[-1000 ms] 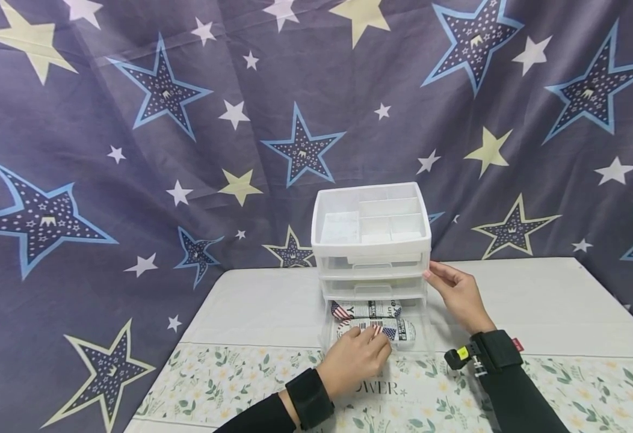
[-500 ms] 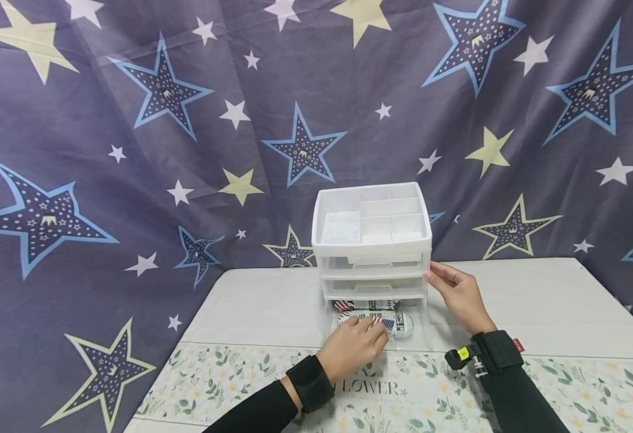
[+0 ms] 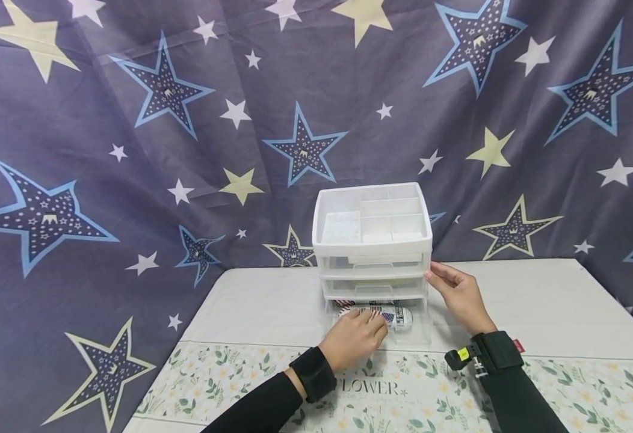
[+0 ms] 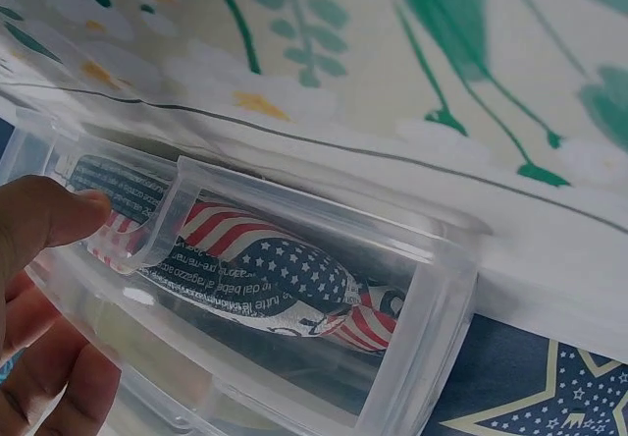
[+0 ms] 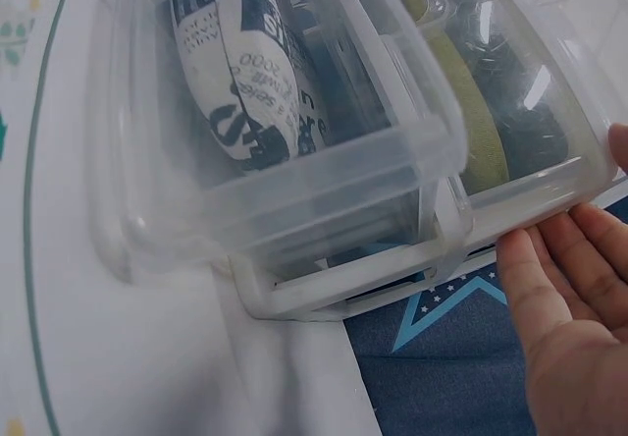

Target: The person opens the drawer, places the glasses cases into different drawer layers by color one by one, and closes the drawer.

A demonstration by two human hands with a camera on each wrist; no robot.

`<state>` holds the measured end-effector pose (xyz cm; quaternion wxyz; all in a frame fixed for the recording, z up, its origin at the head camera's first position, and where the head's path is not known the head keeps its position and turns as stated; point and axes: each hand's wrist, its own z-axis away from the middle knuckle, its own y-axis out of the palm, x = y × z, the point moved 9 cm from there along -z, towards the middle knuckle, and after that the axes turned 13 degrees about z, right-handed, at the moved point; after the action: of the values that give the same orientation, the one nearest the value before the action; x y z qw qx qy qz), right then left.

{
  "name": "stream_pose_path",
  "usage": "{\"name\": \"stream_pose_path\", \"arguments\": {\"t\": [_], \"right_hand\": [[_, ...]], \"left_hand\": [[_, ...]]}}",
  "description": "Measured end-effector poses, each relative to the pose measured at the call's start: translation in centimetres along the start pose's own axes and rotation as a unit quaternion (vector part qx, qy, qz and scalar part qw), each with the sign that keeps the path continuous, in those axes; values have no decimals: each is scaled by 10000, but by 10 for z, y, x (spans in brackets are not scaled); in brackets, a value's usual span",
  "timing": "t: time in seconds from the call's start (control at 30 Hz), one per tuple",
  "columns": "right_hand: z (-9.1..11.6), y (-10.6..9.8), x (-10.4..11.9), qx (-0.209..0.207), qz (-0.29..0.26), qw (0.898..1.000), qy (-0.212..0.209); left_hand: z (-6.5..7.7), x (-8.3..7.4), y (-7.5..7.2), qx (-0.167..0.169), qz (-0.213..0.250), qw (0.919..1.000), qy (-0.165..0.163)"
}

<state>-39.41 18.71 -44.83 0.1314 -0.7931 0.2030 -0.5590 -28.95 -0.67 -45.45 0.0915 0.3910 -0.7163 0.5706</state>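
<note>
A white drawer unit (image 3: 372, 248) with clear drawers stands on the table; its bottom drawer (image 3: 418, 338) is pulled partly out. My left hand (image 3: 355, 338) is at the front of this drawer. In the left wrist view the thumb lies on the clear handle (image 4: 165, 228), with the other fingers curled on its far side. Inside lie rolled bundles (image 3: 403, 317) printed with flags and newsprint, partly hidden by the hand and the unit. My right hand (image 3: 460, 300) holds the unit's right side, fingers along the side wall and thumb near the front edge.
An open tray (image 3: 340, 227) with dividers tops the unit. Something olive green (image 5: 473, 102) shows through another drawer in the right wrist view. A floral mat (image 3: 240, 385) covers the table's front part. A star-patterned curtain (image 3: 213, 132) hangs behind.
The bottom drawer has slid partway back into the unit, with my left hand moving along with it, away from me. The rear bundle is now more hidden. My right hand stays put.
</note>
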Motion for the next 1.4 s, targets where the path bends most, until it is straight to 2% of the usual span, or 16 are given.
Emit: {"name": "stream_pose_path", "arguments": {"t": [0.4,0.63,0.87,1.13,1.23,1.4], "right_hand": [[0,0,0,43,-47,10000,51],[-1,2,-1,56,-74,9999,93],[0,1,-1,41,-63,9999,116],[0,2,-2,61,-62,9999,139],[1,2,-1,49,-57,9999,135],[2,0,1,53,-99,9999,123]], "left_hand": [[-5,9,10,-159,-175,9997,-21],[-8,15,12,-446,-112,9989,-49],[-11,21,22,-206,-24,9995,-228],[-9,20,31,39,-282,9995,-97],[-9,20,34,43,-410,9992,15],[-10,20,35,-186,-574,9981,152]]}}
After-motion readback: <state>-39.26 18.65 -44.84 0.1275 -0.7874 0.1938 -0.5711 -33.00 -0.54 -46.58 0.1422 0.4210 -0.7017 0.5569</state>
